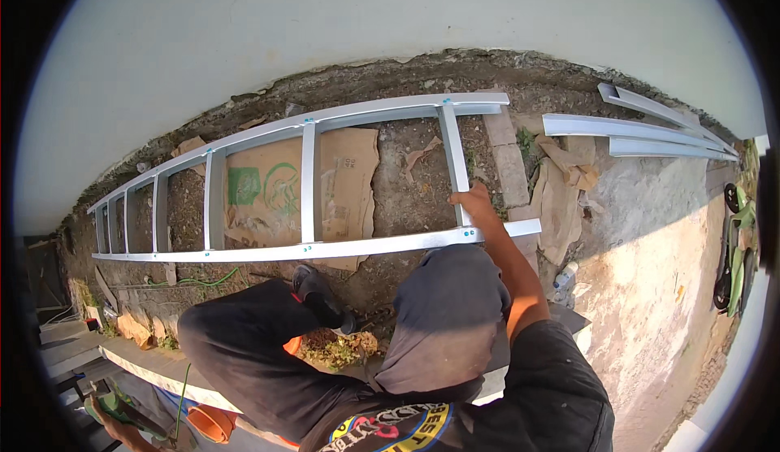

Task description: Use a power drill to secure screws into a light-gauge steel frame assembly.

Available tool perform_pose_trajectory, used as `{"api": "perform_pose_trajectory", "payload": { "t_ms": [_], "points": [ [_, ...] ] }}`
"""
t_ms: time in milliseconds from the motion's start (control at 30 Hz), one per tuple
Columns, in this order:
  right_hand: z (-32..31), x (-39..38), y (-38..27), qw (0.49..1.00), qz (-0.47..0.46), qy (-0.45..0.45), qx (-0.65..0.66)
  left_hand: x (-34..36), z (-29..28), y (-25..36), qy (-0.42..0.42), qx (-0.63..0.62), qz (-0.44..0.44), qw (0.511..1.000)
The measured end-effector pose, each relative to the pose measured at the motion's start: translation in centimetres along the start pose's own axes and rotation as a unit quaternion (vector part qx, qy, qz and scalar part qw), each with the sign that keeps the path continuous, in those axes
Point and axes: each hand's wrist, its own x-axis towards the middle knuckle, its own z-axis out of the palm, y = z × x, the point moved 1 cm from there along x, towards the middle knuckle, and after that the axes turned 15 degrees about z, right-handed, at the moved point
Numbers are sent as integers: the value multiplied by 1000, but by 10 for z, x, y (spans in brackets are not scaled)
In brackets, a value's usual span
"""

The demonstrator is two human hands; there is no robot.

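A long ladder-like frame (390,241) of silver metal channels lies before me, its two rails joined by several crosspieces with bluish screws at the joints. My right hand (478,205) is closed around the last crosspiece (455,147) at the right end, near the near rail. Far down at the lower left, my left hand (104,413) grips a green tool (130,415) beside a thin green cord. That tool's exact kind is hard to make out at the picture's rim. My knees are bent close to the near rail, and one shoe rests beside it.
Flattened brown paper sacks (349,180) lie on the soil under the frame. Loose metal channels (642,131) rest at the right, near a plastic bottle (565,276). A pale wall (390,13) borders the far side. An orange container (211,423) stands at lower left.
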Motion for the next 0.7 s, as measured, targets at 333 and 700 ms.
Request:
{"api": "perform_pose_trajectory", "payload": {
  "t_ms": [333,700],
  "points": [
    [-164,16,-41,998,-12,48,-50,32,125,-47,-61,-98,-65,991],
    [-354,84,15,988,-5,119,-96,-63,147,5,-44,-108,-135,984]
  ]
}}
